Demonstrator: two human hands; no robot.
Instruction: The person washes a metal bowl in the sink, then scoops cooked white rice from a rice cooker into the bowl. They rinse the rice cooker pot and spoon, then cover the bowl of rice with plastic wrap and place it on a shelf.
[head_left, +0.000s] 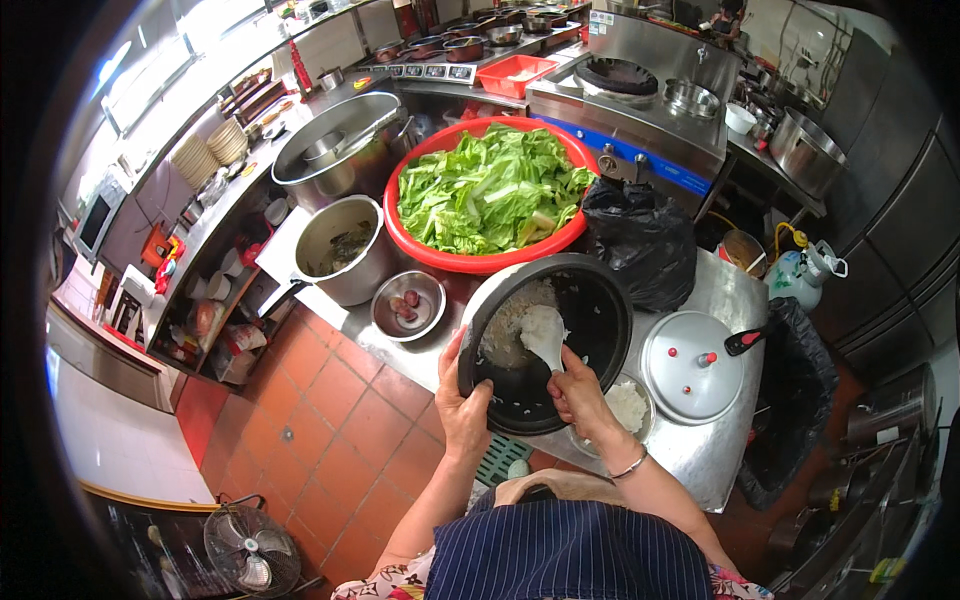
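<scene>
My left hand (466, 409) grips the rim of a large black cooking pot (600, 322), which is tilted so that its inside faces me. With my right hand (581, 394) I hold a white rice paddle (551, 349) by its handle, its blade inside the pot and covered with rice. Cooked rice (506, 330) clings to the pot's bottom and wall. Partly behind the pot, a metal bowl (651, 427) holds white rice (628, 405) near my right wrist.
On the steel table (697, 465) stand a red basin (450, 261) of cut leafy greens (487, 187), a deep pot (345, 274), a small bowl (442, 300) with reddish pieces, a black plastic bag (645, 240) and a pressure cooker lid (694, 375). A fan (251, 544) is at lower left.
</scene>
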